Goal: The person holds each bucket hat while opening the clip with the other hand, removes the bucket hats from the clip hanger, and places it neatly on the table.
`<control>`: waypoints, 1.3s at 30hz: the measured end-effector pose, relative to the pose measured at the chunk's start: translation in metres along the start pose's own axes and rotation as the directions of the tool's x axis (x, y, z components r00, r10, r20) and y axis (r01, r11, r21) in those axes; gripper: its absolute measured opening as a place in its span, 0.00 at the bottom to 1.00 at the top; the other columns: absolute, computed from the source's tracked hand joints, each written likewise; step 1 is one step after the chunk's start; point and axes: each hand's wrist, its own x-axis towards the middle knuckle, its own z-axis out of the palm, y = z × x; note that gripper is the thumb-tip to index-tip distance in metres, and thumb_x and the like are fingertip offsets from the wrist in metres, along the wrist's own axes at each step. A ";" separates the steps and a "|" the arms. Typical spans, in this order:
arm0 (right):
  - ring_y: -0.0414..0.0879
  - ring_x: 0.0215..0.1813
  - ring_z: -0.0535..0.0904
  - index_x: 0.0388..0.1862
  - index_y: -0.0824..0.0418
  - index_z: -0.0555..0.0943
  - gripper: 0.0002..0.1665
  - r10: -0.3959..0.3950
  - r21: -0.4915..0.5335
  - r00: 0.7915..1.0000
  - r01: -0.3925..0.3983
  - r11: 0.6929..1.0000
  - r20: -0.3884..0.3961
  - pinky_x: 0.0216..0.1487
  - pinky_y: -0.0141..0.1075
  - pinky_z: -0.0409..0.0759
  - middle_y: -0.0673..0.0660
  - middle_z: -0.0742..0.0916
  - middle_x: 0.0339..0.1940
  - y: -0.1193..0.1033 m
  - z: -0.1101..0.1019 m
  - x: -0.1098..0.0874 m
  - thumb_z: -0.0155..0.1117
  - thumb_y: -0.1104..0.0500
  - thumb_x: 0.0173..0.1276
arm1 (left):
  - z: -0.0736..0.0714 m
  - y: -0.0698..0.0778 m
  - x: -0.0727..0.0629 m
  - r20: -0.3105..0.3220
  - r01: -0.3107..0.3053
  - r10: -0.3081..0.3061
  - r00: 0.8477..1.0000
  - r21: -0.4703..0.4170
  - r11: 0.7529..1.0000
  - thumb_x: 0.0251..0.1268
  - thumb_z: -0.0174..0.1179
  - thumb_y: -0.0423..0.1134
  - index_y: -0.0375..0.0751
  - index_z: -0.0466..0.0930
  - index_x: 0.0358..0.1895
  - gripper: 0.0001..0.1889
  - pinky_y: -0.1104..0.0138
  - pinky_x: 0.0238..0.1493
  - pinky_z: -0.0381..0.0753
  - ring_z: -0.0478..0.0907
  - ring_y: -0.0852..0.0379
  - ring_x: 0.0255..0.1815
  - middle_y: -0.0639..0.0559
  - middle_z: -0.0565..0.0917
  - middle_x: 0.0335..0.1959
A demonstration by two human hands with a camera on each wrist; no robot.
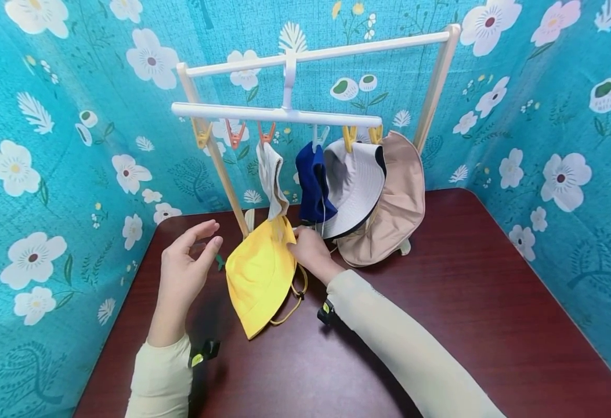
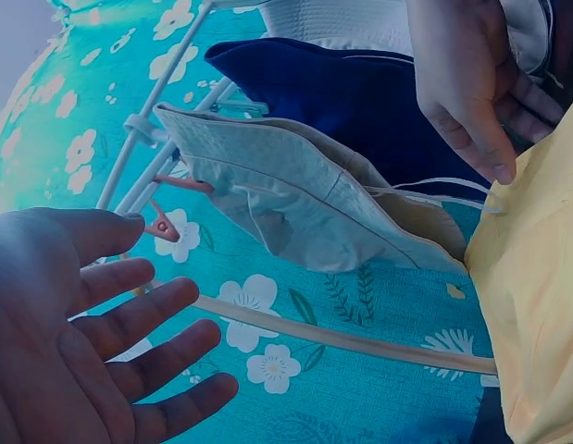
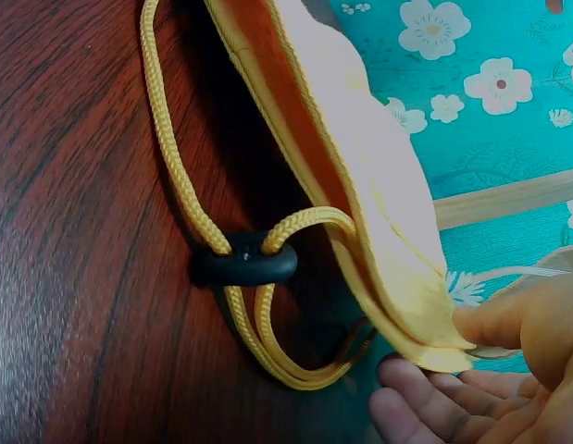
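A yellow bucket hat (image 1: 260, 273) stands tilted over the table, its cord (image 3: 175, 166) and black cord stopper (image 3: 244, 265) hanging at one side. My right hand (image 1: 313, 252) pinches the hat's edge between thumb and fingers, as the right wrist view shows. To the left of the hat, my left hand (image 1: 185, 270) is raised with relaxed, spread fingers and touches nothing. Just above the yellow hat, a pale hat (image 2: 277, 199) hangs from an orange clip (image 1: 266, 133). Beside that hangs a dark blue hat (image 1: 311, 183) with a thin white cord.
A white clip hanger (image 1: 279, 114) hangs from a wooden rack (image 1: 436, 87). Farther right on it are a light grey bucket hat (image 1: 357, 188) and a beige hat (image 1: 401, 203). A red clip (image 1: 235, 134) and a yellow clip (image 1: 201, 134) hold nothing. Floral curtains surround the dark red table (image 1: 472, 302).
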 end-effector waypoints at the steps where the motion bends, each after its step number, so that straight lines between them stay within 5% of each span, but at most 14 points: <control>1: 0.51 0.49 0.86 0.60 0.60 0.83 0.21 -0.004 -0.010 1.000 0.004 1.000 0.001 0.49 0.43 0.83 0.58 0.89 0.53 0.000 -0.001 -0.001 0.66 0.53 0.71 | 0.000 0.000 0.000 0.001 0.000 0.000 1.000 0.000 1.000 0.71 0.66 0.49 0.54 0.81 0.67 0.22 0.84 0.52 0.74 0.82 0.52 0.59 0.52 0.86 0.59; 14: 0.53 0.56 0.85 0.66 0.62 0.78 0.29 -0.085 -0.040 0.994 0.088 0.995 0.071 0.55 0.47 0.82 0.61 0.88 0.56 -0.010 -0.021 -0.017 0.68 0.48 0.72 | -0.001 0.002 -0.001 -0.002 -0.023 0.023 1.000 -0.002 1.000 0.71 0.66 0.48 0.52 0.81 0.66 0.22 0.82 0.52 0.75 0.82 0.52 0.59 0.51 0.86 0.59; 26: 0.51 0.55 0.86 0.66 0.57 0.77 0.30 -0.126 -0.018 0.992 0.126 0.992 -0.013 0.55 0.46 0.83 0.58 0.88 0.56 -0.017 -0.035 -0.029 0.69 0.46 0.71 | -0.002 0.004 -0.001 0.016 -0.013 0.013 1.000 -0.010 1.000 0.71 0.66 0.49 0.51 0.81 0.66 0.22 0.84 0.51 0.75 0.84 0.52 0.57 0.51 0.86 0.59; 34: 0.50 0.52 0.87 0.68 0.55 0.76 0.30 -0.153 0.044 0.987 0.155 0.987 -0.040 0.52 0.44 0.84 0.56 0.88 0.57 -0.020 -0.046 -0.037 0.69 0.46 0.71 | 0.007 0.013 0.004 0.087 -0.042 0.040 0.995 0.024 0.999 0.71 0.67 0.48 0.46 0.82 0.64 0.22 0.52 0.55 0.85 0.83 0.50 0.57 0.48 0.86 0.59; 39: 0.48 0.53 0.87 0.69 0.54 0.76 0.31 -0.155 0.043 0.987 0.157 0.987 -0.040 0.51 0.43 0.85 0.52 0.87 0.58 -0.022 -0.050 -0.041 0.68 0.44 0.72 | 0.012 0.025 0.012 0.155 -0.098 0.083 0.984 0.091 0.991 0.69 0.68 0.43 0.45 0.83 0.62 0.20 0.50 0.51 0.85 0.82 0.48 0.55 0.47 0.87 0.54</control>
